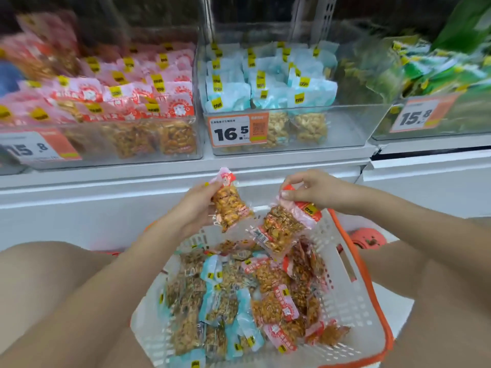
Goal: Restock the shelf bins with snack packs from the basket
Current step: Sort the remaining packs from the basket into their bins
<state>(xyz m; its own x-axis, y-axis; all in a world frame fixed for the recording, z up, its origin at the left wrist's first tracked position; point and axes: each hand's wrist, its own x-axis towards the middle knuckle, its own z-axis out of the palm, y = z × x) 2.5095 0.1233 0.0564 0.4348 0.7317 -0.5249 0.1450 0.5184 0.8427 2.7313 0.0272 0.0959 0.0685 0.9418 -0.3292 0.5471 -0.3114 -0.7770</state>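
Left hand [195, 205] grips one snack pack [230, 208]; right hand [313, 189] pinches another pack [281, 227] by its top seal. Light, crinkly, slippery film.

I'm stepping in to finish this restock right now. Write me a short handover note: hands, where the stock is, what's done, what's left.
Left hand grips one pink-label snack pack above the basket. Right hand pinches a second pink-label pack by its top edge.
Basket, white with orange rim, sits between the knees and holds many pink-label and blue-label packs.
Pink bin on the left looks nearly full; the blue bin in the middle has empty space on its right side.
Left to do: place both held packs in the pink bin, then sort the basket's packs by colour.
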